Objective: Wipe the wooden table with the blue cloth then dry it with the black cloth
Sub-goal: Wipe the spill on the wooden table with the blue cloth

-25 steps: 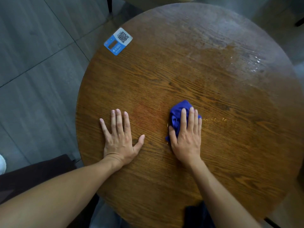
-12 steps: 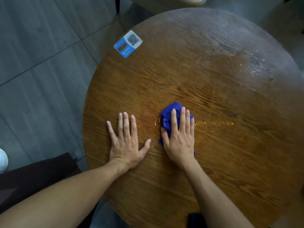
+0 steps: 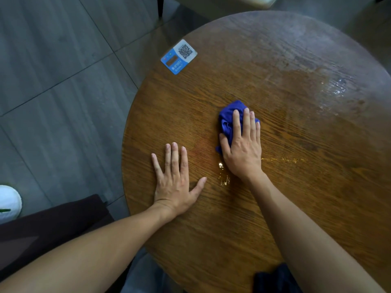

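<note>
A round wooden table fills most of the view. My right hand presses flat on a crumpled blue cloth near the table's middle; the cloth sticks out past my fingers and thumb. My left hand lies flat on the wood to the left, fingers spread, holding nothing. A dark cloth lies at the near table edge, partly hidden under my right forearm. Wet streaks glisten just behind my right hand, and a wet sheen lies at the far right.
A blue and white QR sticker is stuck near the table's far left edge. Grey floor tiles lie to the left. A dark seat stands at the near left, with a white object beside it.
My right hand has pushed the blue cloth away from me, leaving wet streaks behind it. My left hand has stayed flat on the wood.
</note>
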